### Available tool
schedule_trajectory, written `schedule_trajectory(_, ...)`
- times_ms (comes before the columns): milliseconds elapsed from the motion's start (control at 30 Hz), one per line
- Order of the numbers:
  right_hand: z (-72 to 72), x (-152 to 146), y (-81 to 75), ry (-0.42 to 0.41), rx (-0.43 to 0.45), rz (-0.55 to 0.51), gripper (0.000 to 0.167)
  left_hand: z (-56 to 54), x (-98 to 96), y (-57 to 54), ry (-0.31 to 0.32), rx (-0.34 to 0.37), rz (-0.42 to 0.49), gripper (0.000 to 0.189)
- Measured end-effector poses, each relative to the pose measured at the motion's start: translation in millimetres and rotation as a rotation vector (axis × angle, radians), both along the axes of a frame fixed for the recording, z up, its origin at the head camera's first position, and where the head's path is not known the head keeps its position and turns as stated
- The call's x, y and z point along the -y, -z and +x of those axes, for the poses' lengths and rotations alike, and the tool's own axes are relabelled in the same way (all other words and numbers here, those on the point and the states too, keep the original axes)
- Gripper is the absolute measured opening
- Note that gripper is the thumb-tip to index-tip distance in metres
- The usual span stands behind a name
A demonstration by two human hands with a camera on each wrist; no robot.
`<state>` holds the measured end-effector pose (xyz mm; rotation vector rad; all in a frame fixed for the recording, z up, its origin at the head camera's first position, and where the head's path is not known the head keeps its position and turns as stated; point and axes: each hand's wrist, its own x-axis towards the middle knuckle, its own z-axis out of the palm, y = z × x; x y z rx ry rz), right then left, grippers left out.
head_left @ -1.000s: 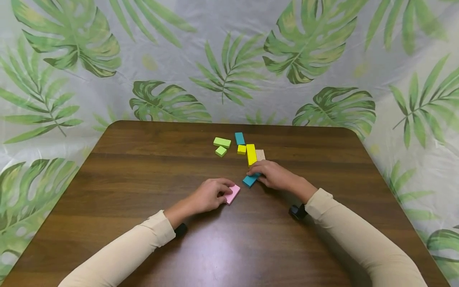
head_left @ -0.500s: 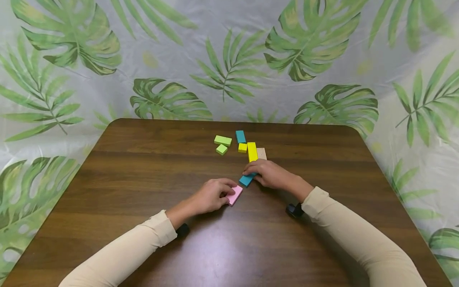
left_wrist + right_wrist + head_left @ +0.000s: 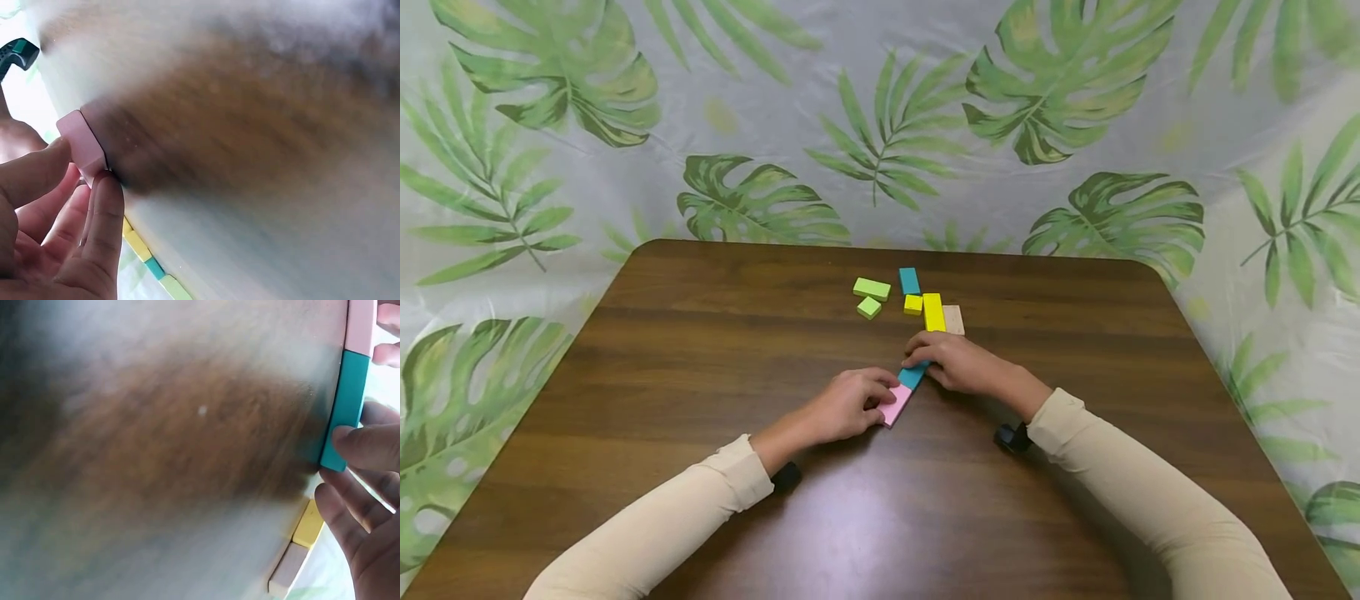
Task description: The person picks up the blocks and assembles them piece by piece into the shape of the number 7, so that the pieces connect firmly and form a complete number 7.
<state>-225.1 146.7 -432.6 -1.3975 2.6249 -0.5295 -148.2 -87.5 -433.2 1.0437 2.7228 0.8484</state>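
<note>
My left hand (image 3: 847, 407) pinches a pink wooden block (image 3: 896, 405) flat on the table, thumb on one side and fingertips on the other, as the left wrist view also shows. With thumb and fingers, my right hand (image 3: 964, 363) grips a teal block (image 3: 912, 377). In the right wrist view, the teal block (image 3: 350, 387) meets the pink block (image 3: 360, 328) end to end, and the two form one slanting line. Part of each block is covered by fingers in the head view.
Beyond the right hand lie a long yellow block (image 3: 934, 312) and a plain wood block (image 3: 954, 319) side by side. Farther back are a small yellow block (image 3: 913, 305), another teal block (image 3: 909, 281), a long green block (image 3: 872, 289) and a small green block (image 3: 869, 308).
The right hand has brought the teal block left and nearer to the pink one, closing the gap between them. The left hand has barely moved with the pink block. The view has shifted slightly.
</note>
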Motion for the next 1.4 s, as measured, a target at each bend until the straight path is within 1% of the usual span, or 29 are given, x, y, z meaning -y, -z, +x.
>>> schedule_trajectory(100, -0.3, 1.3, 0.3, -0.001, 0.021, 0.005, 0.028, 1.5, 0.6, -1.0, 0.000, 0.000, -0.014, 0.019)
schedule_trajectory(267, -1.1, 2.1, 0.8, -0.017, 0.005, -0.001, 0.030, 2.7, 1.5, -2.0, 0.015, -0.028, -0.016, 0.018)
schedule_trajectory(433, -2.5, 3.3, 0.6, -0.036, -0.006, -0.006, 0.030, 1.4, 2.9, -1.3, 0.037, -0.043, -0.017, 0.017)
schedule_trajectory(600, -2.5, 4.8, -0.8, -0.032, -0.002, -0.004, 0.028, -1.1, 3.3, -1.1, 0.044, -0.047, -0.009, 0.017)
schedule_trajectory(767, -2.7, 4.6, -1.2, -0.005, 0.042, 0.010, 0.031, -4.1, 3.1, -1.2, 0.053, -0.054, -0.009, 0.019)
schedule_trajectory(900, -3.5, 2.6, -0.2, 0.038, 0.093, 0.023, 0.032, -5.4, 2.5, -0.1, 0.058, -0.043, -0.030, 0.020)
schedule_trajectory(1033, -5.0, 1.9, 0.0, 0.050, 0.121, 0.013, 0.030, -4.5, 2.4, 0.1, 0.056, -0.027, -0.046, 0.021)
schedule_trajectory(1133, -6.0, 2.5, 0.2, 0.037, 0.120, 0.005, 0.030, -2.7, 3.1, -1.1, 0.052, -0.015, -0.047, 0.021)
schedule_trajectory(1267, -6.4, 3.6, 1.6, 0.017, 0.097, -0.005, 0.031, -0.9, 3.3, -2.2, 0.046, -0.010, -0.042, 0.021)
schedule_trajectory(1400, -6.3, 3.7, 3.4, 0.029, 0.082, -0.007, 0.033, -1.8, 3.4, -2.0, 0.063, -0.020, -0.035, 0.022)
